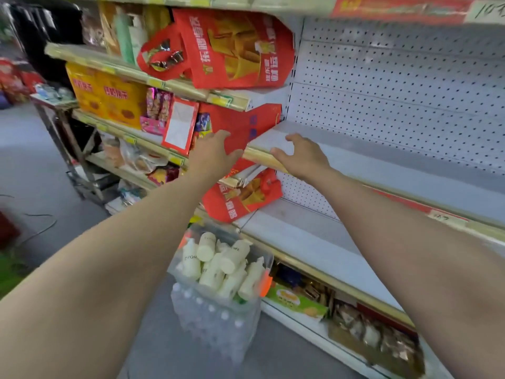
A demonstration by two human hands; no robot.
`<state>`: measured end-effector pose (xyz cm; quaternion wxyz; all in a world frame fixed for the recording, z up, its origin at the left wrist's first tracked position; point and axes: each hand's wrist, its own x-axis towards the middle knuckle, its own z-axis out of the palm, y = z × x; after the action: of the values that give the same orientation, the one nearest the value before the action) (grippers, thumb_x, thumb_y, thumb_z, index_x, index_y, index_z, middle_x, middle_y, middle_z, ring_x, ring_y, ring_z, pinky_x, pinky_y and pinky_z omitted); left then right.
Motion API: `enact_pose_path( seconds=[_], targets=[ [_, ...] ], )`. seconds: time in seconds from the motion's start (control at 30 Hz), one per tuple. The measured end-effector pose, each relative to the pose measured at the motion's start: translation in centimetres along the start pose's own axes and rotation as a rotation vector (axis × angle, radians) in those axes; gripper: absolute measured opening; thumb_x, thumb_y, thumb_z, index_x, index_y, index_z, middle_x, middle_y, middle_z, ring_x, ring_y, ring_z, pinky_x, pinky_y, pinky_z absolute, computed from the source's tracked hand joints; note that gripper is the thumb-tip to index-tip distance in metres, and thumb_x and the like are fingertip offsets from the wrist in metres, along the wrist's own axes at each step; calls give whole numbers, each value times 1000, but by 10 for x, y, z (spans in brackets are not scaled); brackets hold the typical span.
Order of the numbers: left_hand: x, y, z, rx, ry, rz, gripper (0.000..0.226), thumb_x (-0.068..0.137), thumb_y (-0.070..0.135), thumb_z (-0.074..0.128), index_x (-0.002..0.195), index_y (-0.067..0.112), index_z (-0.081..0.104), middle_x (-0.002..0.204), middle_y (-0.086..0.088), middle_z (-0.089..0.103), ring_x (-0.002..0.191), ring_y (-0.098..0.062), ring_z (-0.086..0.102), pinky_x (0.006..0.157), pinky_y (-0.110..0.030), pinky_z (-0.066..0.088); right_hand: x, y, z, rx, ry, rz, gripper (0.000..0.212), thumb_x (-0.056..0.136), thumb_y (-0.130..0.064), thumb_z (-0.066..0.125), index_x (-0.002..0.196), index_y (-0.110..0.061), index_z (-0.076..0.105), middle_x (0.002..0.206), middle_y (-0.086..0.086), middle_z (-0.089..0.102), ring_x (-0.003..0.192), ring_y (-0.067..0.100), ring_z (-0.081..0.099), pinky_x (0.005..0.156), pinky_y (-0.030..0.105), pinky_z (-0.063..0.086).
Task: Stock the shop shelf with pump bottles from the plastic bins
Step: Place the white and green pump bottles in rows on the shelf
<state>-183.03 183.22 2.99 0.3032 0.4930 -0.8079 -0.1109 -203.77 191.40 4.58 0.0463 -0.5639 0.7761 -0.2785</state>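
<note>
Both hands are reaching empty: the left hand [211,157] is pressing spread fingers on a leaning red bag [240,127], the right hand [303,155] hovering open over the bare shelf [355,157]. Pump bottles [221,266] are waiting in the bin [218,318] below; the bag could be sliding onto them.

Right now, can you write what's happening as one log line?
left hand: open, on red bag | right hand: open, at shelf edge | bottles: in bin | shelf: no bottles yet
</note>
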Motion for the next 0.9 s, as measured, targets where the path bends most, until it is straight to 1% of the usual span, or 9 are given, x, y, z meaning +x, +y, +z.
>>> enact_pose_path(
  seconds=[0.2,0.37,0.53,0.6,0.7,0.73,0.8,0.83,0.9],
  targets=[
    [-3,-64,72,-54,-177,-99,64,89,53,61,140,16,49,127,-16,60,115,-34,56,92,-43,50,8,28,81,62,-122,62,56,91,-56,59,134,-21,56,134,3,62,122,27,57,85,32,42],
    [-7,-130,136,-50,-357,-226,63,89,55,61,137,17,48,121,-15,61,110,-35,58,84,-39,48,5,56,155,51,-301,233,71,92,-63,53,144,-15,46,144,5,54,129,27,53,90,32,41],
    [-6,-189,182,-101,-523,-285,64,89,51,63,139,14,47,128,-17,58,116,-36,56,91,-40,47,1,70,226,107,-420,457,71,93,-61,55,145,-13,45,146,8,53,128,27,53,97,34,42],
    [-4,-213,197,-115,-578,-294,62,90,51,62,136,12,47,129,-16,58,115,-34,56,88,-38,47,0,71,252,139,-462,557,65,94,-59,55,140,-13,50,135,6,59,116,27,58,88,33,45],
    [-1,-250,220,-165,-670,-378,65,90,52,61,139,12,46,128,-13,60,113,-31,58,82,-31,41,3,71,291,118,-527,623,41,99,-53,50,94,-15,66,92,-4,63,104,28,65,68,30,42],
    [0,-262,230,-154,-702,-405,66,91,54,59,140,12,47,127,-13,61,114,-30,58,82,-30,40,4,70,303,120,-541,645,40,100,-50,48,88,-17,67,87,-6,63,102,27,65,66,29,39],
    [-1,-283,250,-137,-769,-479,68,91,57,57,141,12,45,127,-14,62,116,-30,58,89,-32,43,8,72,328,155,-536,711,33,100,-48,49,87,-25,68,83,-3,64,90,24,64,66,29,41],
    [-2,-292,260,-143,-802,-519,70,91,58,56,142,12,44,127,-15,62,115,-31,58,93,-35,46,8,74,340,204,-506,776,27,98,-48,54,82,-28,63,75,-3,61,77,22,62,59,27,41],
    [-6,-304,278,-165,-845,-592,72,90,59,56,142,11,43,126,-15,62,114,-33,59,96,-40,47,7,81,362,309,-448,931,24,91,-51,66,93,-26,64,71,-4,59,63,16,57,49,20,41]
  ],
)
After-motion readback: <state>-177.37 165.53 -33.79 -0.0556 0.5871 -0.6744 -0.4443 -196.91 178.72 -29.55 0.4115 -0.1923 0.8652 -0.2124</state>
